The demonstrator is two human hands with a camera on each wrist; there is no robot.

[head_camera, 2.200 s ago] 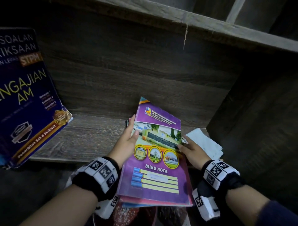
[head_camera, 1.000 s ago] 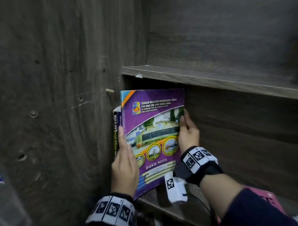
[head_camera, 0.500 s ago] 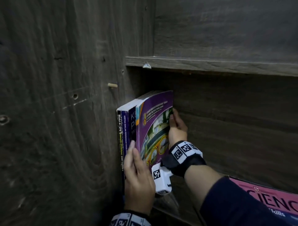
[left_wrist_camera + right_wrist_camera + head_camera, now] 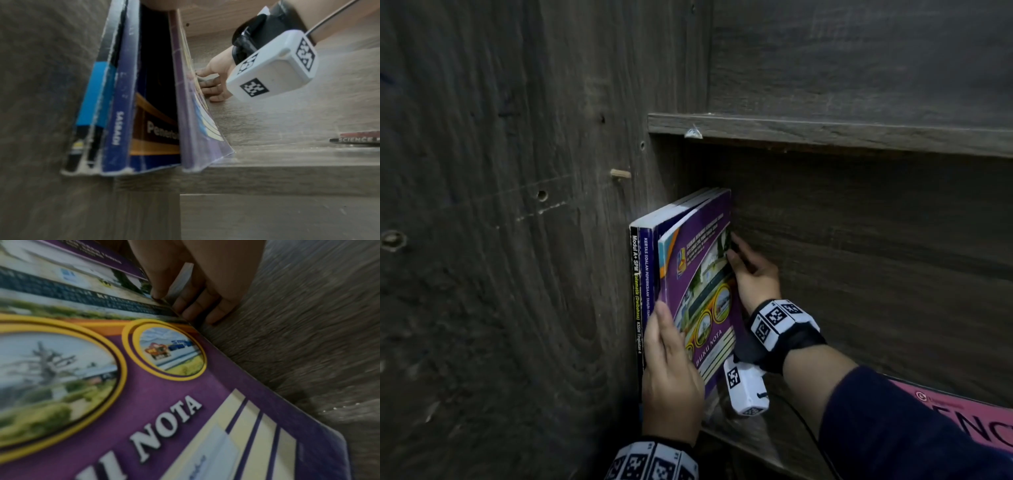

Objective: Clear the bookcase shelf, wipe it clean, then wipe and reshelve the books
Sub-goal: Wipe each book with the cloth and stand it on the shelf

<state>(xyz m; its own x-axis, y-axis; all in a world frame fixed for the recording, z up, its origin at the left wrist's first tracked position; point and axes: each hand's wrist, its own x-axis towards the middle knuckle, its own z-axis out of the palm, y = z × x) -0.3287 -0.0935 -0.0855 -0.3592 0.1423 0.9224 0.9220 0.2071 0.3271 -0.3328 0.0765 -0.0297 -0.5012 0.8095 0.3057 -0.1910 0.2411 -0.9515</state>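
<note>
A purple "BUKU NOTA" notebook (image 4: 698, 291) stands upright at the left end of the shelf (image 4: 756, 442), leaning against a blue-spined book (image 4: 647, 274) and a black-spined "Modul A+" book (image 4: 635, 291). My left hand (image 4: 667, 346) lies with straight fingers along the notebook's spine edge at the front. Deeper in the shelf, my right hand (image 4: 751, 274) pinches the notebook's rear edge. The right wrist view shows that hand (image 4: 197, 293) with its thumb on the cover (image 4: 164, 410) and its fingers behind. The left wrist view shows the books' bottom edges (image 4: 127, 146) slightly overhanging the shelf front.
The bookcase's side panel (image 4: 517, 240) rises right beside the books, with a wooden dowel peg (image 4: 619, 174) sticking out. An upper shelf board (image 4: 825, 133) runs above. A pink science book (image 4: 969, 421) lies flat on the shelf to the right.
The purple notebook was lifted from lying flat, turned upright and swung in against the standing books. In the last half second it closed a little nearer to them.
</note>
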